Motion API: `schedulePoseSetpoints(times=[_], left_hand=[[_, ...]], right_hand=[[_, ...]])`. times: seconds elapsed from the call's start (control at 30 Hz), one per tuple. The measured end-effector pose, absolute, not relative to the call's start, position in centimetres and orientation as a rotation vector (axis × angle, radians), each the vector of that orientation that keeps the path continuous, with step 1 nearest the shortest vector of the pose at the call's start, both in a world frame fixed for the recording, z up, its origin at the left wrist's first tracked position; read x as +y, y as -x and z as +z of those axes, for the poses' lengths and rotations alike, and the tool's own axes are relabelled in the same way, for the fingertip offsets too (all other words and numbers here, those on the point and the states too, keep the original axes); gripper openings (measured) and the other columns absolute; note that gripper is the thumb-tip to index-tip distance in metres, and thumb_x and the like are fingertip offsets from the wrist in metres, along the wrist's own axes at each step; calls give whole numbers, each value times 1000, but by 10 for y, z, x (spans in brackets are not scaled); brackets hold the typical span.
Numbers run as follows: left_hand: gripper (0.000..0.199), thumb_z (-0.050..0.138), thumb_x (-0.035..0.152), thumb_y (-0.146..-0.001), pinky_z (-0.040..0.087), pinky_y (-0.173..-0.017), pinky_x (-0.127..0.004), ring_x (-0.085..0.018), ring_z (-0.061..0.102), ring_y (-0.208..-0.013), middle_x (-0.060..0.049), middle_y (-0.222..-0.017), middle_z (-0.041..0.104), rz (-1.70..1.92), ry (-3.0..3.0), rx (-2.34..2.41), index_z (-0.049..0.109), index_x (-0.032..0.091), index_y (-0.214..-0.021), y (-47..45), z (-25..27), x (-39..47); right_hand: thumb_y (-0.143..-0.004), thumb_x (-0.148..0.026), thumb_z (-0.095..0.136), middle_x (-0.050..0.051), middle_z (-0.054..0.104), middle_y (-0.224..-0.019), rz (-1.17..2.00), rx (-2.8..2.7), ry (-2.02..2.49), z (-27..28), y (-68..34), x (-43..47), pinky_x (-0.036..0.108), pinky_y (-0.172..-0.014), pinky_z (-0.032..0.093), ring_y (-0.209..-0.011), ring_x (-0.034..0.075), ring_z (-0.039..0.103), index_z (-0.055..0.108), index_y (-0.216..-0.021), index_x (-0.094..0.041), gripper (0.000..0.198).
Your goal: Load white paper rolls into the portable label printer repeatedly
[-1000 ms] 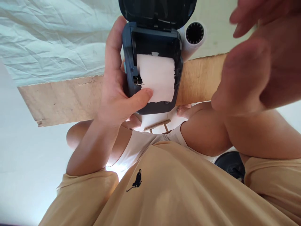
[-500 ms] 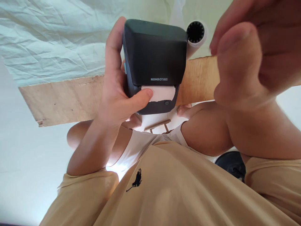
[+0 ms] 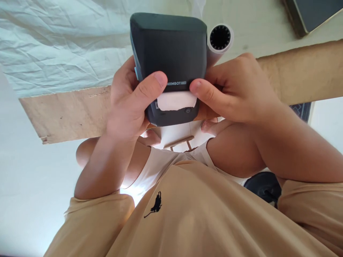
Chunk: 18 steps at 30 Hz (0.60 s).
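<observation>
Both hands hold a black NIIMBOT label printer above the wooden edge in front of me. My left hand grips its left side, with the thumb pressed on the front beside the printed brand name. On the other side, my right hand is closed round the printer's right edge, its thumb tip near the end of the lettering. A strip of white label paper with a torn lower edge sticks out of the front slot, just above a round power button. The fingers behind the printer are hidden.
A white tube with a dark toothed opening stands right behind the printer. Crinkled pale green cloth covers the far left, edged by a wooden board. At the upper right lies a dark flat object. A dark round item is beside my leg.
My right hand has come in from the upper right and taken hold of the printer. My left thumb has moved from the paper up onto the cover. The printer has shifted slightly left.
</observation>
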<state>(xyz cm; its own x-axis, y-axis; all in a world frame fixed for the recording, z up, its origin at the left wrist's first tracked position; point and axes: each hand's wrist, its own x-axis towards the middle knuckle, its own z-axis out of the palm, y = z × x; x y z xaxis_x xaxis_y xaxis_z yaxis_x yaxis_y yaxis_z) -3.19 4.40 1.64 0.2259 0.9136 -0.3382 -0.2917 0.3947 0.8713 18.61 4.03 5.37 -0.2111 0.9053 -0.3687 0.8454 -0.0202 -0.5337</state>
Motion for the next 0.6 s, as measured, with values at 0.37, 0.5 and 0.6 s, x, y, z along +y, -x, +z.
schedulePoseSetpoints(times=[0.37,0.5,0.6], left_hand=[[79,122,62,-48,46,-56,-34,-17,62,-71,0,-88,71,917,-841,980,81,22,-102,36,19,42],[75,122,62,-47,48,-54,-35,-18,65,-70,0,-87,72,899,-834,995,83,24,-99,34,23,44],[74,124,58,-45,53,-61,-37,-21,68,-76,-2,-89,75,898,-790,983,82,25,-97,34,24,45]], right_hand=[[-108,-82,67,1,56,-61,1206,-2119,1847,50,-194,46,31,-69,29,-63,5,36,60,-70,-14,78],[-106,-75,75,-2,57,-63,1268,-2020,1789,51,-195,46,26,-68,29,-61,2,37,62,-73,-13,71],[-108,-67,76,-1,54,-62,1308,-1984,1731,54,-192,46,25,-65,27,-60,2,35,64,-71,-12,67]])
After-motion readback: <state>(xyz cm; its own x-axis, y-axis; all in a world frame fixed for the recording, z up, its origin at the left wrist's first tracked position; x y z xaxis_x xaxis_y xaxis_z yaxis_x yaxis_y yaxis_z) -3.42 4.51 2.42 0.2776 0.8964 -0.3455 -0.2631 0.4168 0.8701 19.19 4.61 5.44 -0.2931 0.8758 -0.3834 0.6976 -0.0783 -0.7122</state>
